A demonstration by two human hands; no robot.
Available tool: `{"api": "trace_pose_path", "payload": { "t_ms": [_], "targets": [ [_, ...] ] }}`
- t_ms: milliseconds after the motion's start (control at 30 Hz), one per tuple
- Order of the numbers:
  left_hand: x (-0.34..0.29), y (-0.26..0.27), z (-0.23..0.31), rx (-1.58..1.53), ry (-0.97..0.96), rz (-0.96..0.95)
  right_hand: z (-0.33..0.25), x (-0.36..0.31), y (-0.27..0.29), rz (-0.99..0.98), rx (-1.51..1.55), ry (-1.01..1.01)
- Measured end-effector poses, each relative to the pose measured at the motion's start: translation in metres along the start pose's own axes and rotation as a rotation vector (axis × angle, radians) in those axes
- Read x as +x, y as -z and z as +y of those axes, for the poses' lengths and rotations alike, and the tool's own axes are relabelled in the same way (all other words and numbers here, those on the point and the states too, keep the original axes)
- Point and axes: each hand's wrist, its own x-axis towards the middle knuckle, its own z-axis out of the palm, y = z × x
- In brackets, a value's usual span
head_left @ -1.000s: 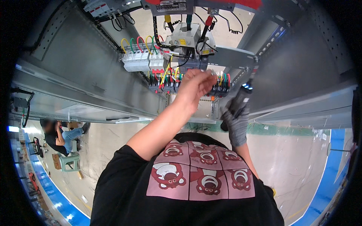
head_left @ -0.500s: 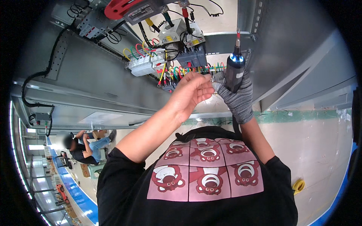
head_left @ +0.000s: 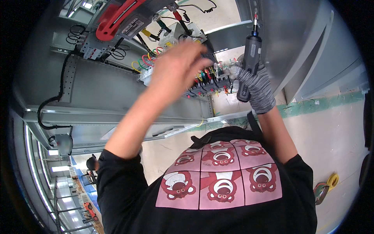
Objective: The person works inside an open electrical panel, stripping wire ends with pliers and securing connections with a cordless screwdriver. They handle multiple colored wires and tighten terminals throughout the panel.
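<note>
My bare left hand [head_left: 180, 64] is raised in front of the row of electrical parts, smeared by motion, so its grip is unclear. My right hand [head_left: 255, 84], in a grey striped knit glove, wraps round a dark cordless electric screwdriver [head_left: 252, 54]. The screwdriver points up, with a red-tipped bit at its end. By the gloved fingertips is a small clear, shiny item [head_left: 223, 69], too blurred to name. Behind and below my left hand run several black circuit breakers [head_left: 206, 86] with coloured wires.
A red-handled switch [head_left: 113, 23] sits at the upper left of the grey metal cabinet [head_left: 97, 84]. The cabinet's open door [head_left: 307, 50] stands at the right. A yellow tape roll [head_left: 332, 180] lies on the floor. Another person [head_left: 92, 163] is partly visible at the far left.
My left hand has moved away from my right hand, up and to the left. The screwdriver has risen slightly, its light ring no longer showing. The whole view has shifted.
</note>
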Motion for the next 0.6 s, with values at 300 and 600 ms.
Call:
{"api": "trace_pose_path", "payload": {
  "t_ms": [300, 600],
  "targets": [
    [0.033, 0.009, -0.081, 0.380, -0.319, -0.208, 0.023, 0.000, -0.022, 0.045, 0.126, 0.026],
    [0.034, 0.009, -0.085, 0.593, -0.543, -0.315, 0.038, 0.006, -0.039, 0.117, 0.074, -0.021]
  ]
}}
